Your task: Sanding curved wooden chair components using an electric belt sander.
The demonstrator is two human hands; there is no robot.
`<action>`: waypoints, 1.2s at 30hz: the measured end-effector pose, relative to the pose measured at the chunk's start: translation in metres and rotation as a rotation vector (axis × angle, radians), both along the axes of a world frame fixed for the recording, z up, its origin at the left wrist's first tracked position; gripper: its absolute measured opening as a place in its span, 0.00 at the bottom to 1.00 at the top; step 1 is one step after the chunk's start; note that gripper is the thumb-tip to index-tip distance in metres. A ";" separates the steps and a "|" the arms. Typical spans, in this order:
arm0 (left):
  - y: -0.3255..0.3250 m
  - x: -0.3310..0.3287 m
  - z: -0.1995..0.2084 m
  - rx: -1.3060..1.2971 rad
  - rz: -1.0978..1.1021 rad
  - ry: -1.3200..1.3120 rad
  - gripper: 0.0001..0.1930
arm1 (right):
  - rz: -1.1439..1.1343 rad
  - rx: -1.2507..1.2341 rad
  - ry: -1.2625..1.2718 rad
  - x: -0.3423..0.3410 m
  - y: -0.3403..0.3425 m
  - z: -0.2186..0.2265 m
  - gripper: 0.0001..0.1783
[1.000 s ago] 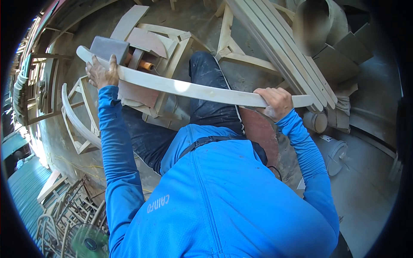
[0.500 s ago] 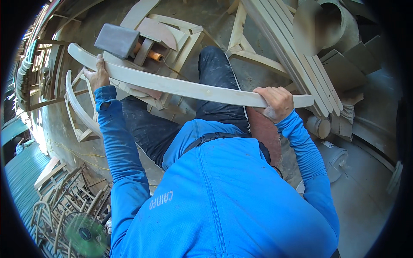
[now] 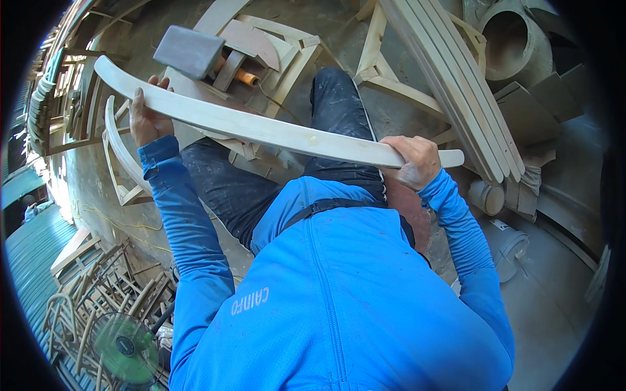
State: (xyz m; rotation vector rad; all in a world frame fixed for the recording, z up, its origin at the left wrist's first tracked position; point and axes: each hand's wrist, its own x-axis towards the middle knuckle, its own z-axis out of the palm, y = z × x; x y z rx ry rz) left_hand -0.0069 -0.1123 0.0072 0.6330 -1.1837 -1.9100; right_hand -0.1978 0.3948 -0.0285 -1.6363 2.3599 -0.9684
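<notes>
I hold a long curved pale wooden piece [image 3: 261,127] across my lap with both hands. My left hand [image 3: 147,117] grips it near its left end. My right hand [image 3: 414,159] is closed over it near its right end. The piece runs from upper left down to the right, above my dark trousers [image 3: 332,111]. Beyond it, a grey block [image 3: 189,51] rests on a stack of wooden frame parts [image 3: 261,45].
A bundle of long pale slats [image 3: 456,85] leans at the upper right. Wooden frames lie on the dusty floor ahead. A round grey pipe [image 3: 515,39] sits at the far right. A green fan [image 3: 124,345] and stacked chair frames [image 3: 85,293] are at the lower left.
The curved piece has tilted, its left end rising and moving away from me. My left hand went up with it. My right hand stayed near the right end.
</notes>
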 end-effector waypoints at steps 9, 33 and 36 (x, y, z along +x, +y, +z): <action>-0.003 -0.004 -0.017 -0.195 0.424 -0.211 0.41 | -0.059 -0.033 -0.103 -0.001 -0.021 0.007 0.25; -0.023 -0.120 -0.042 -0.950 0.054 -1.485 0.45 | -0.090 0.213 -1.341 0.006 -0.243 -0.011 0.37; -0.067 -0.119 -0.037 -0.930 0.054 -1.496 0.45 | -0.046 0.205 -1.361 0.001 -0.288 -0.020 0.37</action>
